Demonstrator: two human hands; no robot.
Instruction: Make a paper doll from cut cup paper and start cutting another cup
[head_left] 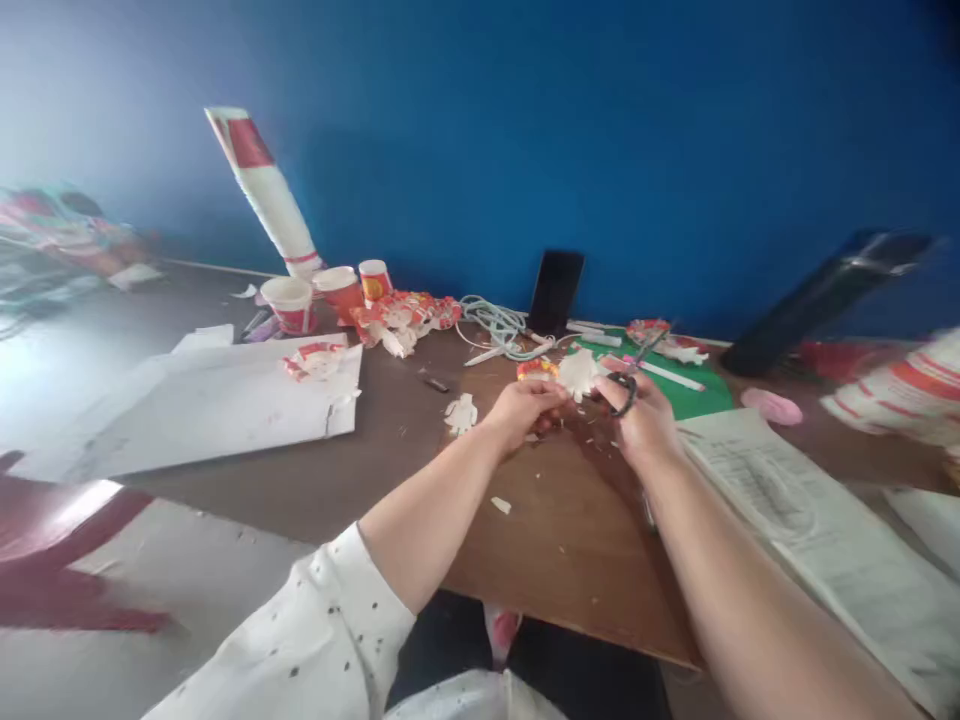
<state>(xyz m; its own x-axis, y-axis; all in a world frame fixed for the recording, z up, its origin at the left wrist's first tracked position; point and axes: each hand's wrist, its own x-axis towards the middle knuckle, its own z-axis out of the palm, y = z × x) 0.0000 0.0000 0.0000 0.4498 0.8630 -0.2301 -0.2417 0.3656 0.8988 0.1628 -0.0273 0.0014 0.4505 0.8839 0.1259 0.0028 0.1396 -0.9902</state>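
Observation:
In the head view, my left hand [527,412] pinches a white paper cutout [579,373] with a scalloped outline. Just behind my left fingers shows a red and yellow patterned piece [537,371]; whether it joins the white cutout I cannot tell. My right hand [641,412] is closed on a pair of scissors, with a black handle loop [622,394] around the thumb side. Its blades are largely hidden by the hand. Left of my left hand, another white cutout [460,413] lies on the brown table [540,545]. Small paper scraps are scattered below both hands.
Paper cups [289,305] and a heap of red and white cutouts [405,318] stand at the back left. A phone [556,290] leans against the blue wall beside a coiled cable [495,325]. White board [247,400] lies left; green sheet [694,397] and printed papers [772,490] lie right.

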